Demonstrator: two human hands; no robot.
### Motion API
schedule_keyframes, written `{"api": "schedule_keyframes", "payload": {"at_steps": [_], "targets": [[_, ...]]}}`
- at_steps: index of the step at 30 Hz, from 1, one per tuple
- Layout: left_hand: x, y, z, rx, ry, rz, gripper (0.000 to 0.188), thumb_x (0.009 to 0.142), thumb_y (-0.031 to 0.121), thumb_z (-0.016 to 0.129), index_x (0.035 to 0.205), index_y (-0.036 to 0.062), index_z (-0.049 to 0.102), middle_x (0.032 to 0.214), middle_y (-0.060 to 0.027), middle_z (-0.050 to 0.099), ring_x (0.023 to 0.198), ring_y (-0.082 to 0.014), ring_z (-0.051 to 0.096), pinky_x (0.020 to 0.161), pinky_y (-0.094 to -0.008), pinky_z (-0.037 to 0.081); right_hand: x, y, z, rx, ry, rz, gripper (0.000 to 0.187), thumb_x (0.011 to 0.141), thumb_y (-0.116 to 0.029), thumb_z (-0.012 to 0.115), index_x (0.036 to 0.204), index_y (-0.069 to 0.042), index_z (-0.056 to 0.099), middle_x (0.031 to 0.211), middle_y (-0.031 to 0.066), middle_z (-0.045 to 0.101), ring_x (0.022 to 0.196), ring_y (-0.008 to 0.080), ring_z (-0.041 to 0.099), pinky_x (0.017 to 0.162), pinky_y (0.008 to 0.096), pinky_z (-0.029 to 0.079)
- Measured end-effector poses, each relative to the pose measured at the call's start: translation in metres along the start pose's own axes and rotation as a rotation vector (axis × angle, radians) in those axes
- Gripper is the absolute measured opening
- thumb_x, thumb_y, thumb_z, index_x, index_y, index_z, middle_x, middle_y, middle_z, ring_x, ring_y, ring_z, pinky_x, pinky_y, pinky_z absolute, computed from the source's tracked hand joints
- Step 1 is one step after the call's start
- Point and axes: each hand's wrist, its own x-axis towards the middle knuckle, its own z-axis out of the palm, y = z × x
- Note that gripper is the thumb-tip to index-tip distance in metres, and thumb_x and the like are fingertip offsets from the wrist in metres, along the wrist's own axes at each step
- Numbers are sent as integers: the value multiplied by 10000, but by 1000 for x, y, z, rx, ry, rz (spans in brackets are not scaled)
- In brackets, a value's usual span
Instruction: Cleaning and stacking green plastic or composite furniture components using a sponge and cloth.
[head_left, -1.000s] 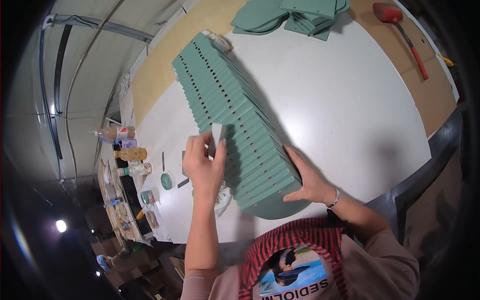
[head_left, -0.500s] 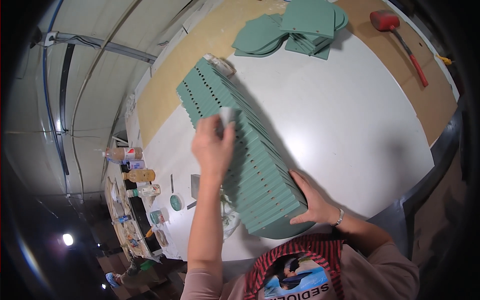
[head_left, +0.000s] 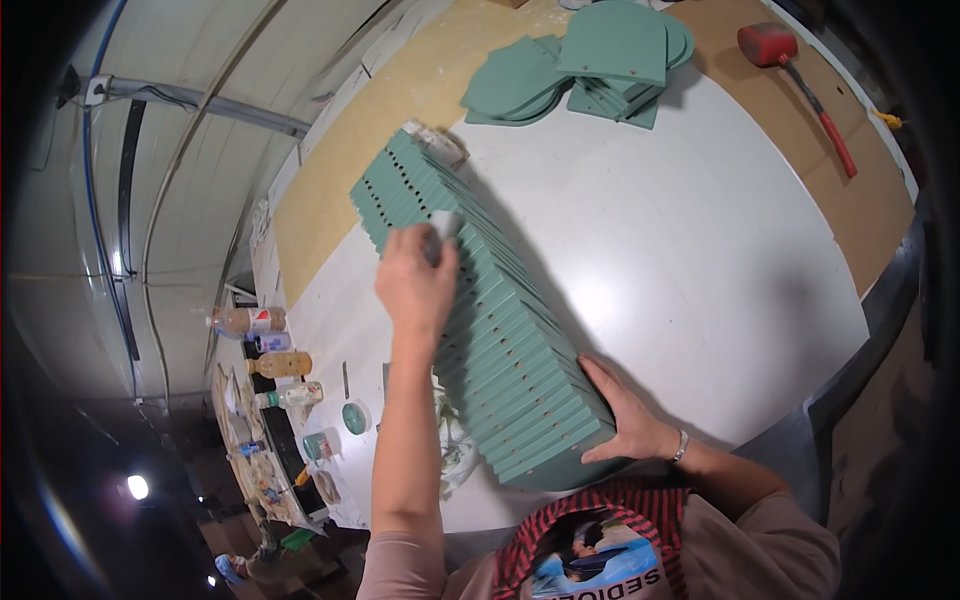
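A long row of green panels [head_left: 520, 350] stands on edge, packed face to face, running diagonally across the table. Small round holes line their upper edges. My left hand [head_left: 415, 285] is closed around a small light-grey block [head_left: 446, 224], which looks like a sanding sponge, over the top edges near the middle of the row. At the near end, my right hand [head_left: 630, 415] lies against the row's right side, thumb on the end panel and fingers stretched along the side. A pale wrapped lump [head_left: 440, 145] sits against the far end.
More green panels [head_left: 610, 60] lie stacked at the back. A red-headed mallet [head_left: 800, 85] rests on brown board at the right. Bottles [head_left: 280, 364], a green jar [head_left: 354, 418] and a crumpled white cloth [head_left: 455, 450] are on the left.
My left hand has shifted slightly left with the grey block along the panel edges. My right hand stays on the near end. The view has tilted a little.
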Motion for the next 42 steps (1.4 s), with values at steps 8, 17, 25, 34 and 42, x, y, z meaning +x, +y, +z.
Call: {"api": "schedule_keyframes", "payload": {"at_steps": [8, 17, 25, 34, 42], "targets": [[8, -18, 13, 22, 53, -116, 223, 799, 203, 763, 954, 61, 687, 915, -114, 668, 789, -333, 660, 705, -427, 523, 0, 2, -1, 10, 2, -5, 1293, 635, -483, 904, 1567, 25, 166, 1603, 255, 199, 1483, 405, 245, 1209, 428, 243], [28, -3, 18, -69, -13, -24, 267, 808, 239, 767, 979, 55, 676, 943, -132, 671, 826, -345, 670, 731, -435, 530, 0, 2, -3, -17, -4, -8, 1291, 639, -472, 906, 1567, 29, 160, 1604, 263, 193, 1485, 408, 238, 1207, 428, 243], [52, -1, 22, -78, -14, -91, 261, 813, 242, 751, 981, 50, 697, 970, -141, 684, 870, -351, 672, 773, -440, 530, 0, 7, -1, -18, -9, -9, 1308, 629, -521, 893, 1564, 33, 165, 1595, 277, 202, 1478, 418, 249, 1208, 428, 242], [67, -37, 32, -65, 48, -200, 267, 809, 265, 750, 971, 57, 705, 968, -134, 683, 866, -335, 674, 771, -434, 528, -4, 3, -1, -7, -17, 15, 1309, 628, -526, 896, 1566, 24, 168, 1597, 269, 199, 1478, 411, 252, 1205, 429, 253], [51, -94, 29, 3, -19, -323, 294, 803, 277, 732, 979, 44, 692, 925, -132, 703, 863, -317, 678, 775, -418, 526, 1, 2, -3, 2, -41, 48, 1316, 627, -547, 890, 1568, 23, 167, 1605, 261, 188, 1490, 403, 231, 1212, 427, 241]]}}
